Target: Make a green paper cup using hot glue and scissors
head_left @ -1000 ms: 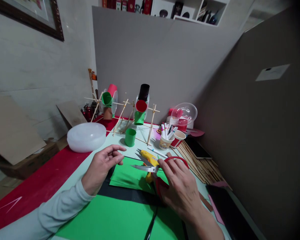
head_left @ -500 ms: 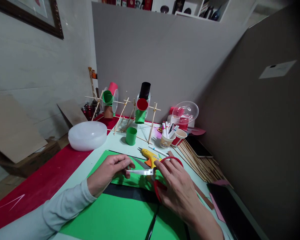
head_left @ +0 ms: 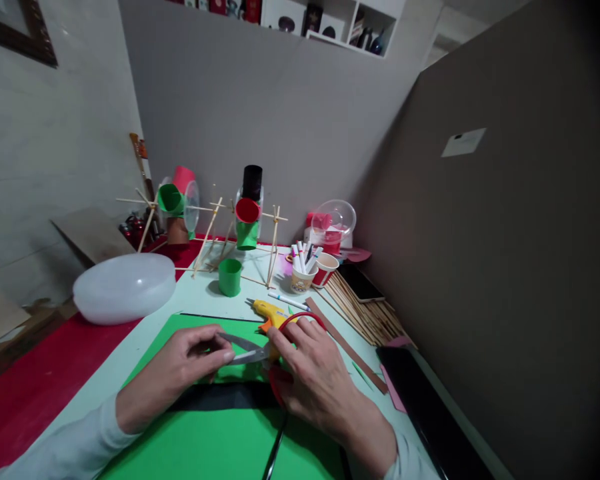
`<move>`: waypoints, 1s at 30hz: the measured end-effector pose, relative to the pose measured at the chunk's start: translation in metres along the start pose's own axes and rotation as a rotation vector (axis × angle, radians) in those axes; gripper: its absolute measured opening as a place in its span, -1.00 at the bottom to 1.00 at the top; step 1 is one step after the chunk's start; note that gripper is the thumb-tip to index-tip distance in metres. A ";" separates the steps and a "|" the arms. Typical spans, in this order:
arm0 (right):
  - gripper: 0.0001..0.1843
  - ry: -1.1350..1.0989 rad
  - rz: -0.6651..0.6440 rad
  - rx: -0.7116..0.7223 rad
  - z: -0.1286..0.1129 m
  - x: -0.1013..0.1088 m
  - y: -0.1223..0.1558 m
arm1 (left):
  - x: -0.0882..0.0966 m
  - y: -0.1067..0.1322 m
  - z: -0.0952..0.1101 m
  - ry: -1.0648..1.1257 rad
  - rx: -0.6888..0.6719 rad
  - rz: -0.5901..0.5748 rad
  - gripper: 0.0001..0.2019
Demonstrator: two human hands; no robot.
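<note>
Red-handled scissors (head_left: 254, 356) are at lower centre, blades parted, held by curled fingers of the right hand (head_left: 321, 383), while whether fingers of the left hand (head_left: 177, 360) pinch anything I cannot tell; at centre-left, two tube wheels (head_left: 248, 212) look assembled, one green tube (head_left: 230, 278) unattached.

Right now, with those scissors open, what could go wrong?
The left hand has its fingertips right by the open blades of the scissors, so a slip might nick it. The right hand, working the scissors, could bump the glue gun close beyond them. The green paper beneath might get snipped by accident.
</note>
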State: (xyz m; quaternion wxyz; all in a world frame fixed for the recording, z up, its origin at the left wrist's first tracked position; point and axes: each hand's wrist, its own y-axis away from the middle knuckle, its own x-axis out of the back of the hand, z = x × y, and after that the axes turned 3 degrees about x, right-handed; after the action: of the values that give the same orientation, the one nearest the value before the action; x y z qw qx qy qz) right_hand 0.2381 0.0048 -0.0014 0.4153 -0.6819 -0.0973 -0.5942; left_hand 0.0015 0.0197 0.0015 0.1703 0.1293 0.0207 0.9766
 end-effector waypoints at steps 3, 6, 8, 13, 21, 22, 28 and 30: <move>-0.54 0.017 -0.017 0.002 -0.001 0.001 -0.001 | 0.001 -0.003 -0.005 -0.010 0.016 0.016 -0.67; -0.56 0.020 -0.020 0.010 -0.001 0.003 -0.002 | 0.003 -0.005 -0.005 -0.039 0.015 0.024 -0.65; -0.56 0.029 -0.019 0.021 -0.002 0.004 -0.002 | 0.003 -0.005 -0.003 -0.054 0.023 0.020 -0.64; -0.59 0.057 0.015 0.077 -0.001 0.006 -0.001 | 0.003 -0.005 0.000 -0.088 0.087 -0.030 -0.63; -0.69 0.141 0.148 0.114 -0.005 0.003 -0.001 | 0.003 -0.006 -0.014 -0.078 0.074 0.048 -0.61; -0.70 0.133 0.155 0.105 -0.007 0.003 -0.001 | 0.005 -0.006 -0.013 -0.075 0.063 0.088 -0.60; -0.71 -0.060 0.325 -0.090 0.002 0.015 -0.001 | 0.021 -0.006 0.010 0.020 0.056 0.290 -0.56; -0.70 -0.093 0.384 -0.204 0.017 0.021 -0.001 | 0.022 -0.004 0.016 0.071 0.053 0.255 -0.61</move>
State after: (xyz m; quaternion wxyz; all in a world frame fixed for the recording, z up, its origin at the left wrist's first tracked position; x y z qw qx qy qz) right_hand 0.2560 0.0096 0.0183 0.4446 -0.7531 0.0760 -0.4790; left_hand -0.0129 0.0311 0.0221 0.0403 0.1005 0.0361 0.9935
